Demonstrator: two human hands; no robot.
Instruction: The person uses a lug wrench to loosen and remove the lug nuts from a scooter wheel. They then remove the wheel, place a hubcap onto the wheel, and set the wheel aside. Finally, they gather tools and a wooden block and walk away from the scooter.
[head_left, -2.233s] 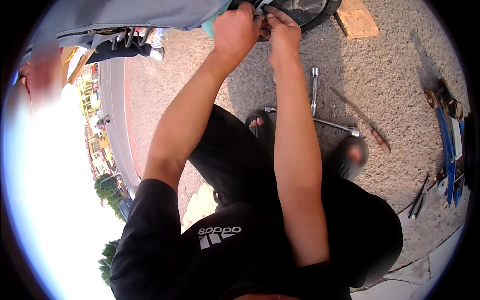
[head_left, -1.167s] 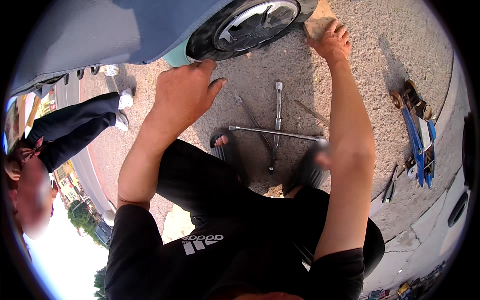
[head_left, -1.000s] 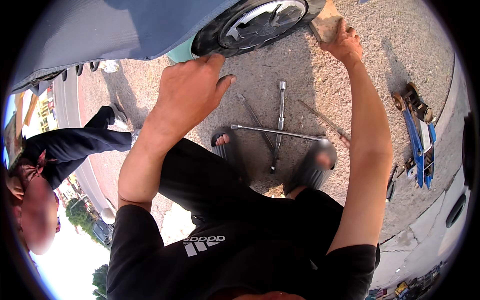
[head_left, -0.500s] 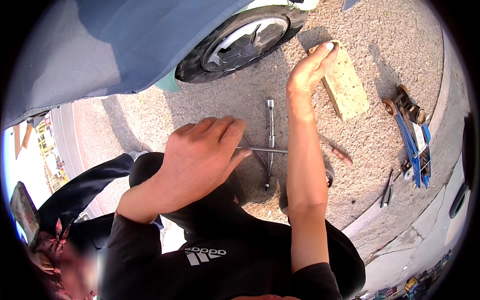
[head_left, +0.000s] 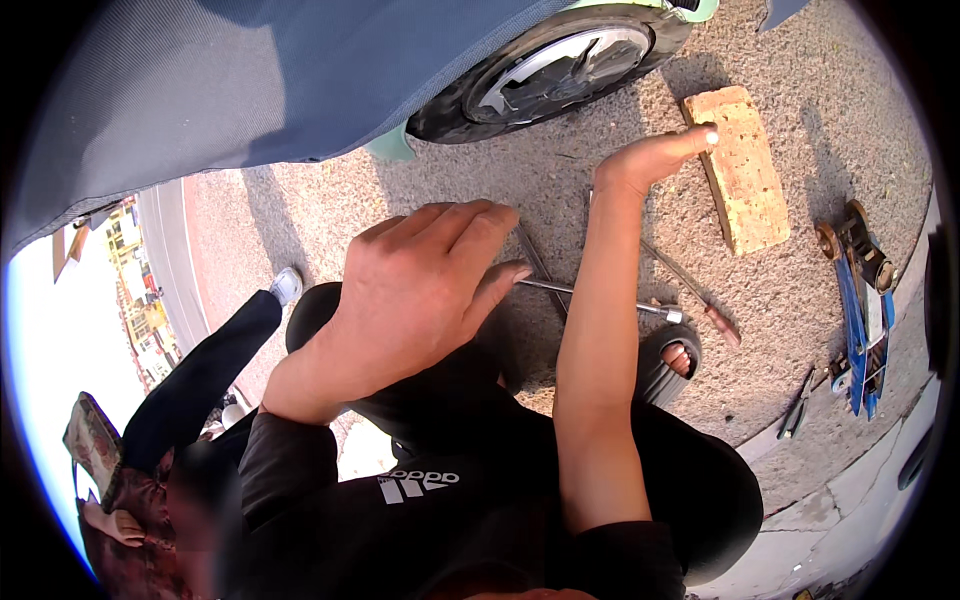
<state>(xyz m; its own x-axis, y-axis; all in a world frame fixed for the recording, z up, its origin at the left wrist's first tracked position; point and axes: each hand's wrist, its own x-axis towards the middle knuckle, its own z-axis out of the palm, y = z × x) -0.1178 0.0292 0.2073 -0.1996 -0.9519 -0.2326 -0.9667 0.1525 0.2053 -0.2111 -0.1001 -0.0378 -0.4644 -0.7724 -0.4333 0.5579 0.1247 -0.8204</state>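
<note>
My left hand hovers over the ground with its fingers loosely bent and its thumb apart from them; nothing shows in it. Below it lies a metal cross lug wrench, partly hidden by my right forearm. A thin metal bar slants beside it. My right hand reaches out with its thumb stretched over the near-left edge of a tan brick on the ground. Its other fingers are mostly hidden, and whether it touches the brick I cannot tell.
A car wheel stands ahead, beneath a blue-grey cover. A screwdriver, pliers and a blue floor jack lie to the right, by a kerb. My sandalled foot is near the wrench. Another person is at the left.
My view has shifted, so the wheel, brick and jack appear farther right. My right hand has drawn back from the brick's far end, and its forearm now covers more of the lug wrench.
</note>
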